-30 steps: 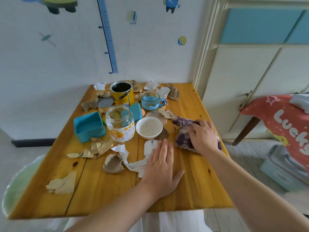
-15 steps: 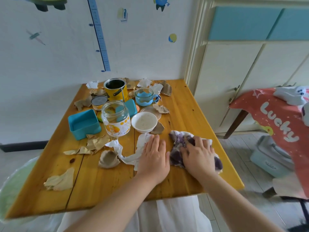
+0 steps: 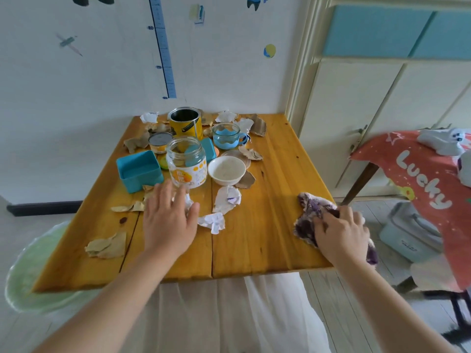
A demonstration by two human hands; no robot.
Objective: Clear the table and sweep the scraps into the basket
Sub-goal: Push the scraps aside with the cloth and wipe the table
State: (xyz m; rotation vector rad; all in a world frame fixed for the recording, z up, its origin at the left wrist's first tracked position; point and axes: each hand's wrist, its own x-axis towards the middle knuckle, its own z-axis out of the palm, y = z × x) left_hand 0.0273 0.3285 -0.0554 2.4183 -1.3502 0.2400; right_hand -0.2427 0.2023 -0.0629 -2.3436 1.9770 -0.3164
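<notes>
A wooden table (image 3: 254, 250) carries torn white paper scraps (image 3: 226, 200) and brown scraps (image 3: 107, 247). My left hand (image 3: 169, 220) lies flat with straight fingers over scraps in front of a glass jar (image 3: 186, 165). My right hand (image 3: 340, 230) presses a purple patterned cloth (image 3: 309, 207) at the table's right edge, fingers curled over it. A pale green basket (image 3: 28, 271) stands on the floor below the table's left front corner, partly hidden by the tabletop.
Behind the jar stand a blue box (image 3: 139, 169), a white bowl (image 3: 226, 170), a yellow can (image 3: 186, 122), a small tin (image 3: 159, 142) and a blue glass mug (image 3: 228, 136), with more scraps around. A red-draped chair (image 3: 420, 179) stands to the right.
My left hand slid left across the table to the scraps before the jar. My right hand dragged the cloth to the right edge of the table.
</notes>
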